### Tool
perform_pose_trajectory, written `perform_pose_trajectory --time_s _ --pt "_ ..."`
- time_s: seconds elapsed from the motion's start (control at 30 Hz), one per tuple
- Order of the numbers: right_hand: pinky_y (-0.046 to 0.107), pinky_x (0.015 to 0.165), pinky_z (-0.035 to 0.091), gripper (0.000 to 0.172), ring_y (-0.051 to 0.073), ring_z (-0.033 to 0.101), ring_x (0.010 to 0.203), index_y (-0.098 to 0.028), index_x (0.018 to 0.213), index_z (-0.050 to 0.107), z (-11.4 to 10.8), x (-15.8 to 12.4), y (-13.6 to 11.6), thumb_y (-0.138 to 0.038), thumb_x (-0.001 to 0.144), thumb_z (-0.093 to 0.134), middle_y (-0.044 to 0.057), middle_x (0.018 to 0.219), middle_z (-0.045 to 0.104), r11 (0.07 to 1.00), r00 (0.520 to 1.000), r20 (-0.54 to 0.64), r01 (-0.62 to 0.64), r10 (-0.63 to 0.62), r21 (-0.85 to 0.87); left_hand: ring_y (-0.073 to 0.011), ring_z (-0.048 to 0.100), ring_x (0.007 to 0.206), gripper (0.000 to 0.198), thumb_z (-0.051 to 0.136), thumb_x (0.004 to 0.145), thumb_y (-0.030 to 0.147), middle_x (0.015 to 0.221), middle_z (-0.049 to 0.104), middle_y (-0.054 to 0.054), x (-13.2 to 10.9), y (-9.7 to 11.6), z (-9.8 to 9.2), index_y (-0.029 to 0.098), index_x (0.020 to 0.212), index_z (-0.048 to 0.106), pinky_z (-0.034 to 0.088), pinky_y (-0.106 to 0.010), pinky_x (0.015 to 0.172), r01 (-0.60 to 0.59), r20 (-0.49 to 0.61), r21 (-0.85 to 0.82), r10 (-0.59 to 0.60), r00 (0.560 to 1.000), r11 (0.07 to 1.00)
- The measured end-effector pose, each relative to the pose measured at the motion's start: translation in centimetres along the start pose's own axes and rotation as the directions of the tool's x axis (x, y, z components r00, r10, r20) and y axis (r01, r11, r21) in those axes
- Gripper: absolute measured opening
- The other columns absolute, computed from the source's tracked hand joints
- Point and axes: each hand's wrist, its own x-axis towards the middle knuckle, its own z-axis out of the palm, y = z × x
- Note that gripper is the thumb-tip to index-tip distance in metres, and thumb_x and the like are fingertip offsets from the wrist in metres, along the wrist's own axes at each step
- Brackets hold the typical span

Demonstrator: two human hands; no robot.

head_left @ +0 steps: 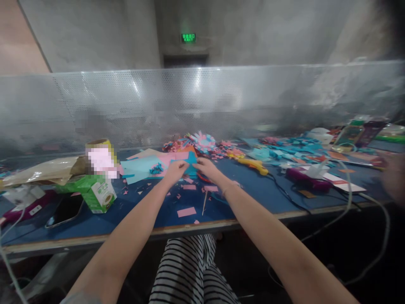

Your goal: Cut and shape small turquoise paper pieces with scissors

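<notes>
Both my hands meet over the middle of the table, with a piece of blue paper (191,159) between them. My left hand (177,169) pinches its left side, fingers drawn together. On the other side, my right hand (206,168) has bent fingers closed at the paper's right edge. Just left of my left hand lies a small bunch of cut blue paper (155,169) on a light blue sheet (136,169). Pink paper (177,157) shows behind my hands. Something red, partly hidden, sits under my right hand. Pink scraps (186,212) and a thin stick (205,202) lie nearer the front edge.
Paper flowers (202,142) are heaped behind my hands. A yellow glue gun (253,165) with a black cord lies to the right, beyond it a purple power strip (308,179). Left are a green carton (98,195) and a phone (66,210). Another person's hand (392,173) appears far right.
</notes>
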Motion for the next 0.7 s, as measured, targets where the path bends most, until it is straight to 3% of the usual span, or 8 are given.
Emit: perform_pose_trajectory --time_s 0.2,0.43,0.7 --pt "0.024 0.062 0.037 0.022 0.011 0.046 0.063 -0.015 0.065 0.056 -0.33 -0.07 -0.61 -0.037 0.063 0.056 0.0 0.065 0.054 0.995 0.998 -0.012 0.066 -0.066 -0.069 -0.0094 0.043 0.038 0.034 0.041 0.077 0.044 0.039 0.041 0.005 -0.44 0.35 0.01 0.017 0.057 0.048 0.033 -0.021 0.043 -0.134 0.118 0.209 0.111 0.987 0.969" --pt "0.023 0.057 0.035 0.022 0.01 0.043 0.058 -0.016 0.06 0.054 -0.43 -0.02 -0.41 -0.038 0.063 0.053 -0.002 0.058 0.05 1.0 0.998 -0.067 0.009 -0.009 0.004 -0.0088 0.042 0.039 0.032 0.043 0.076 0.044 0.043 0.044 0.005 -0.38 0.62 0.17 0.016 0.061 0.049 0.033 -0.021 0.043 -0.106 0.162 0.173 0.078 0.984 0.979" --pt "0.025 0.054 0.034 0.021 0.01 0.042 0.053 -0.017 0.058 0.051 -0.95 0.1 -0.45 -0.037 0.065 0.05 -0.003 0.053 0.047 0.993 0.989 -0.145 0.013 -0.03 -0.118 -0.0088 0.042 0.041 0.032 0.044 0.075 0.043 0.043 0.039 0.006 -0.38 0.51 -0.15 0.016 0.058 0.049 0.032 -0.021 0.044 -0.137 0.158 0.178 0.109 0.981 0.974"
